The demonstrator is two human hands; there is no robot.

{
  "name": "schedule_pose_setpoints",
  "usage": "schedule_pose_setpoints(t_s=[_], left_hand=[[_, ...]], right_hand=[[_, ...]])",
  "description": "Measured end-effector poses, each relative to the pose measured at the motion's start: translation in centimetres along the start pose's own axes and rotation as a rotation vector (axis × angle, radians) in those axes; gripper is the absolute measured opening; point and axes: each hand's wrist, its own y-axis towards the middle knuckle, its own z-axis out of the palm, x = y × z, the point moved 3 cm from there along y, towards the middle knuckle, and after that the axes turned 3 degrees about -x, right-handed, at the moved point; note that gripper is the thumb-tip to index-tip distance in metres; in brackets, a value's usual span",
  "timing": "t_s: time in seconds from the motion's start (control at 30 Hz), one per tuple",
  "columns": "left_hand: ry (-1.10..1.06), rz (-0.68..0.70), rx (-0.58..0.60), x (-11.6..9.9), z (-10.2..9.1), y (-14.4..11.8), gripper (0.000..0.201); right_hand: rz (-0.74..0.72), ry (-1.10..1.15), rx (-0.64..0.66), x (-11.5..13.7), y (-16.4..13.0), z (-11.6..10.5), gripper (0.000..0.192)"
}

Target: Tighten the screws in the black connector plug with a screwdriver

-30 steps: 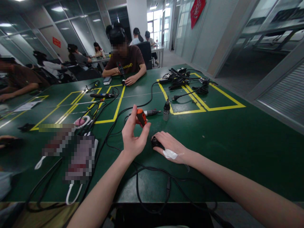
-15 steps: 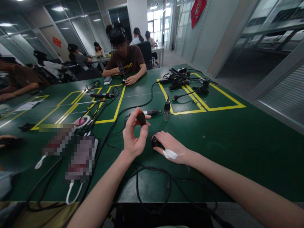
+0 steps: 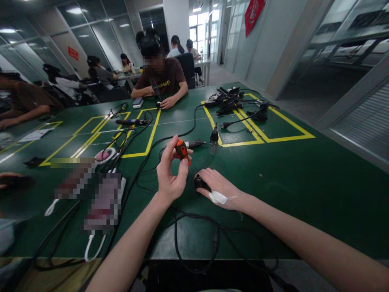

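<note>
Left hand (image 3: 170, 178) pinching the orange-handled screwdriver (image 3: 182, 151) upright, handle rolled round in the fingers since half a second ago, tip now down by the small black part (image 3: 199, 181) that right hand (image 3: 217, 187) clamps to the table (image 3: 304, 194).

From my feed, the room was an open office with a long green table (image 3: 304, 194) marked off by yellow tape rectangles (image 3: 273, 138). Glass partition walls (image 3: 91, 40) ran along the left and far side, and a grey panelled wall (image 3: 273, 44) on the right carried a red hanging banner (image 3: 252, 14). Ceiling lights (image 3: 73, 11) glowed overhead, and bright windows (image 3: 197, 28) showed at the back, beyond a white pillar (image 3: 175, 20).
</note>
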Motion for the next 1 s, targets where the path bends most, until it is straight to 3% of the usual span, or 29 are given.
schedule_pose_setpoints(t_s=[0.13,0.23,0.5,0.77,1.0], left_hand=[[0.120,0.073,-0.060,0.24,-0.27,-0.03,0.065],[0.161,0.051,-0.071,0.50,-0.34,-0.09,0.064],[-0.037,0.008,0.009,-0.15,0.09,-0.03,0.056],[0.186,0.074,-0.044,0.73,-0.15,-0.35,0.068],[0.053,0.013,0.001,0.13,-0.02,-0.12,0.066]], right_hand=[[0.003,0.000,0.005,0.07,0.02,-0.05,0.016],[0.010,-0.001,0.005,0.11,0.01,-0.06,0.016],[0.002,0.000,0.016,0.25,0.05,-0.47,0.015],[0.023,-0.004,0.018,0.15,0.07,-0.10,0.016],[0.008,0.005,0.019,0.12,0.06,-0.27,0.015]])
